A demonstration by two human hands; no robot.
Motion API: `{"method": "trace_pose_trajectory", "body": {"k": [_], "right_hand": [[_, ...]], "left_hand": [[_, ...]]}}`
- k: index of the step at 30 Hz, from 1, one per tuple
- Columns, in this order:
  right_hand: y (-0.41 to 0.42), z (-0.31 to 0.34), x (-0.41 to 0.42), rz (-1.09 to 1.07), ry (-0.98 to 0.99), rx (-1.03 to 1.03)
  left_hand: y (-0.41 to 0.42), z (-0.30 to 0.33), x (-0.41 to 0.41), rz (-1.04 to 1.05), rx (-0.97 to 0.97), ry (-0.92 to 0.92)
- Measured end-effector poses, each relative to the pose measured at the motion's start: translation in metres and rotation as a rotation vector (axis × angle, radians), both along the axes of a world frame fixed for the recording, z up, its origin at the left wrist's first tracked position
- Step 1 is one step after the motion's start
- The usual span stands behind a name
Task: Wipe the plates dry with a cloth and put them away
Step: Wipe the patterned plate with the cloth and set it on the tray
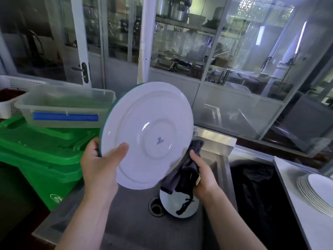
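Left hand (98, 163) grips the plate (147, 136) by its rim, tilted above the sink (129, 221); right hand (202, 175) clutches the cloth (182, 175) at its lower edge. Best to sweep the cloth around while keeping the rim grip firm.

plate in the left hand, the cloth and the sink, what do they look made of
Plate: looks like glazed ceramic or porcelain, glossy white with sharp highlights, a raised foot ring and a printed mark. Cloth: soft dark woven fabric, matte, draping in folds. Sink: apparently brushed stainless steel, dull grey sheen.
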State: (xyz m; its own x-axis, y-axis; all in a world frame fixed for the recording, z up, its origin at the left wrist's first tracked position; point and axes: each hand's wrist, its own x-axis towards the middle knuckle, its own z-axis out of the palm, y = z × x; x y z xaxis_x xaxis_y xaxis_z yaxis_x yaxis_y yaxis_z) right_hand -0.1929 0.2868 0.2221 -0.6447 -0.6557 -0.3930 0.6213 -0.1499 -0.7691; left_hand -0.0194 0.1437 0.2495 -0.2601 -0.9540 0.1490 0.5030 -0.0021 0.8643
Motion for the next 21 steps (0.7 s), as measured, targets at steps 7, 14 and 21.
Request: {"method": "trace_pose_trajectory", "body": {"k": [7,14,21], "right_hand": [[0.005,0.008,0.000,0.005,0.176,0.048],[0.011,0.034,-0.019,-0.072,0.371,-0.084],[0.016,0.066,-0.039,-0.052,0.565,-0.055]], "left_hand": [[-0.001,-0.013,-0.006,-0.030,0.110,0.123],[-0.019,-0.019,0.001,-0.298,-0.079,0.034],[-0.045,0.022,-0.007,-0.190,-0.150,-0.127]]}}
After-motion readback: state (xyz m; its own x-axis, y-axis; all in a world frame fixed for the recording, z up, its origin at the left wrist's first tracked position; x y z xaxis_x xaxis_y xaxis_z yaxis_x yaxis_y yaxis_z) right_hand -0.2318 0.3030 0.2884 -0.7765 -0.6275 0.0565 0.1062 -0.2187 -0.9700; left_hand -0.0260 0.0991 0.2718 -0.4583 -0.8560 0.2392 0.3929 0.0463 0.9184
